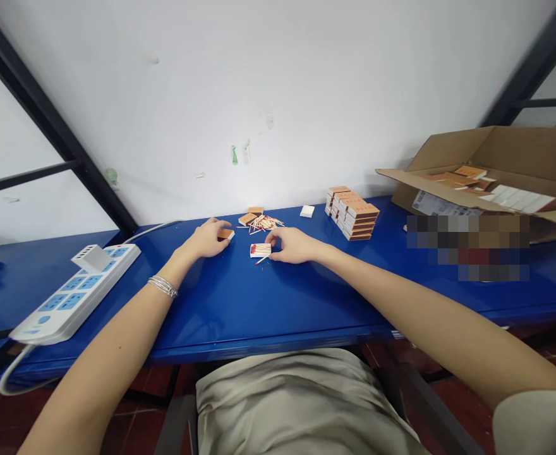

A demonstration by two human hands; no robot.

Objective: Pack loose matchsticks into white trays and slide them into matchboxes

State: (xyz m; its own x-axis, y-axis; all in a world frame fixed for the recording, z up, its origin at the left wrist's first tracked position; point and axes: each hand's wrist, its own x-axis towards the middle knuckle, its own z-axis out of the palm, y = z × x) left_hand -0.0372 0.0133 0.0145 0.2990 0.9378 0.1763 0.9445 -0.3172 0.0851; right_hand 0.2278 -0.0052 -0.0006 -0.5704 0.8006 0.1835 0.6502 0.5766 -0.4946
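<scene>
My right hand (293, 245) pinches the right end of a small white matchbox tray (253, 254) with thumb and fingers. Red-tipped matches (261, 249) lie inside it, and a single loose match (261, 260) rests on the table just in front. To the left, my left hand (206, 238) is curled round a brown matchbox sleeve (227, 234) on the tabletop; part of the sleeve is hidden by the fingers. Behind and between both hands is a loose heap of matches (265, 224), with two brown matchboxes (248, 219) beside it.
The blue table (240, 309) meets a white wall. Stacked matchboxes (354, 215) stand right of a small white piece (307, 211). An open cardboard box (448, 151) holding more matchboxes sits far right, near a pixelated patch. A white power strip (76, 294) lies at left.
</scene>
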